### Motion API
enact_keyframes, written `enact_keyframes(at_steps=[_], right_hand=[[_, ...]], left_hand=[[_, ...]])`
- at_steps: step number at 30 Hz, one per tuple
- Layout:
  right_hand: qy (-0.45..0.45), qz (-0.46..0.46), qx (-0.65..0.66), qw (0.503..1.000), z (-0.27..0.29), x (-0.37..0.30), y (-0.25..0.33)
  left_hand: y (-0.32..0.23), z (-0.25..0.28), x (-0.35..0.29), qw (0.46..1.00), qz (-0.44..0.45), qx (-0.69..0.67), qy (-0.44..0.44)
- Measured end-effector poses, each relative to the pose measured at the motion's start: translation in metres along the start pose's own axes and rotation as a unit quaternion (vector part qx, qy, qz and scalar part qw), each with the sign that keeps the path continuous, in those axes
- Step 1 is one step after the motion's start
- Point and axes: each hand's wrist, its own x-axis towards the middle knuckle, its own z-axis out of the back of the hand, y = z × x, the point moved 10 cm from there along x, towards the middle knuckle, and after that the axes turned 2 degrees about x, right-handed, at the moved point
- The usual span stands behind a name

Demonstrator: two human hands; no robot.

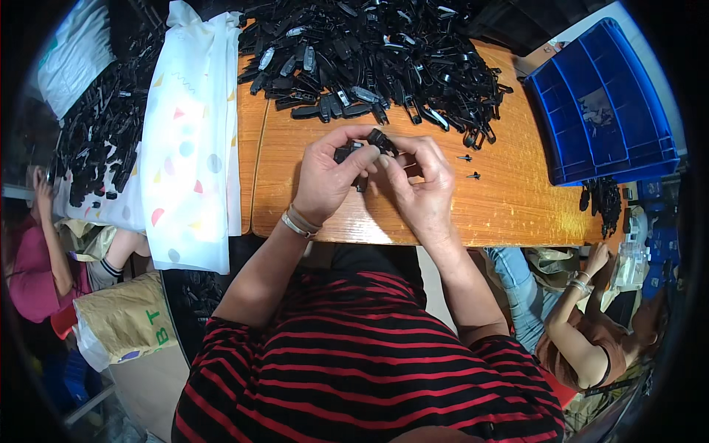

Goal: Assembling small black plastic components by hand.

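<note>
Clamping their grip on a black piece, left hand and right hand face a black heap, blue crate rightward.

Bright, cool light seems to fall from above across the middle of the view. It nearly washes out the pale patterned cloth at left and draws a warm sheen from the wooden surface. Small white glints dot the pile of glossy black pieces at the far side. A soft shadow lies on the surface below the left hand and right hand; both look fairly sharp, but the dark part between them loses its detail. Fisheye distortion bows the blue bin at right. Toward the rim everything smears, dims and ends in black corners.
</note>
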Motion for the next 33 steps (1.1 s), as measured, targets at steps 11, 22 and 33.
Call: enact_keyframes(at_steps=[11, 22, 33], right_hand=[[0.086, 0.058, 0.037, 0.994, -0.034, -0.022, 0.010], [0.347, -0.036, 0.123, 0.929, -0.116, -0.076, 0.048], [0.279, 0.107, -0.198, 0.933, -0.058, -0.008, -0.003]], left_hand=[[-0.009, -0.003, -0.026, 0.995, 0.083, -0.045, 0.027], [0.000, 0.091, -0.150, 0.976, 0.202, 0.012, -0.075], [-0.086, 0.184, -0.271, 0.677, 0.153, 0.718, -0.052]])
